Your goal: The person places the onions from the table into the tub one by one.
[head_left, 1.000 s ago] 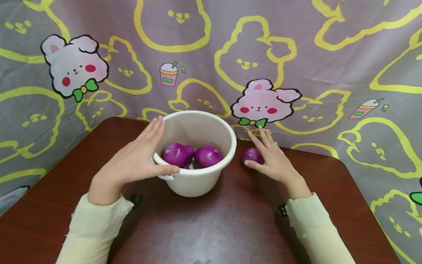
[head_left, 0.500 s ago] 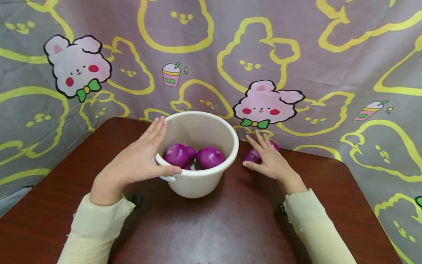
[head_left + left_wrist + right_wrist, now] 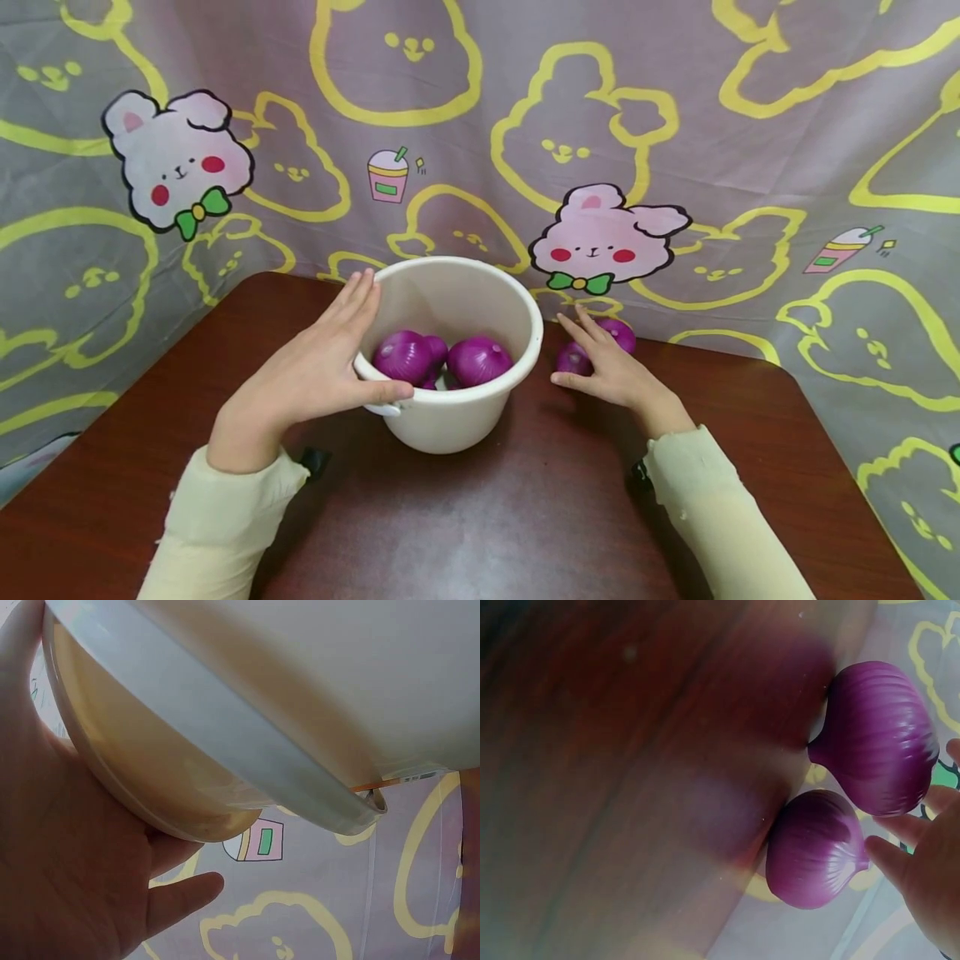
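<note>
An off-white bucket stands on the table with several purple onions inside. My left hand rests against the bucket's left side, its thumb along the front rim and its long fingers fairly straight; the left wrist view shows the palm beside the bucket's rim. Right of the bucket, a purple onion and another onion lie close together on the table. Over them is my right hand, fingers extended and spread. In the right wrist view its fingertips are at the two onions; whether they touch, I cannot tell.
The dark brown table has rounded far corners. A grey-mauve curtain with yellow outlines and cartoon rabbits hangs right behind the bucket and the onions, and continues along both sides.
My right hand has shifted slightly left and lower, uncovering the second onion behind it. The left hand stays on the bucket, and the onions inside look unchanged.
</note>
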Tool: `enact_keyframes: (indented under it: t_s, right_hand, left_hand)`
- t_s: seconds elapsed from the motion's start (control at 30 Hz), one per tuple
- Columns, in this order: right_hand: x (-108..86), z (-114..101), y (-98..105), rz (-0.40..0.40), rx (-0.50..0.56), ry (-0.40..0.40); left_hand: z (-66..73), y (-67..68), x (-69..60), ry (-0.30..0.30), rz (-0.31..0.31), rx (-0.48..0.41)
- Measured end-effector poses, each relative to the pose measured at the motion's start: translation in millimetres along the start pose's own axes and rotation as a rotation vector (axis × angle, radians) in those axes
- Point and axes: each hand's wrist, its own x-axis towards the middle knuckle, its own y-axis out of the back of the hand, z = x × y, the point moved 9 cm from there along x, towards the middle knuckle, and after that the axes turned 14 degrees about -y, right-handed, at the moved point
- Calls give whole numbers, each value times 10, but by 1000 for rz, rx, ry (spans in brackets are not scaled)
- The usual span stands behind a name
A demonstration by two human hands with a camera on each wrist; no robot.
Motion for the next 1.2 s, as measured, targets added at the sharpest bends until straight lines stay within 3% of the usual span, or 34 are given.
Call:
enact_keyframes:
  t_s: [0.2,0.47,0.83,1.2]
  right_hand:
    - [8,-6,-20,-25,11,4]
    - [4,-81,-22,-18,17,93]
    - [7,-48,-98,-72,21,45]
    - [-5,-107,-122,-105,-1,74]
  left_hand:
    - [-1,1,-4,1,2,4]
    - [-3,-4,1,7,2,-7]
    - [-3,-7,10,5,3,0]
    - [-10,-11,11,18,0,1]
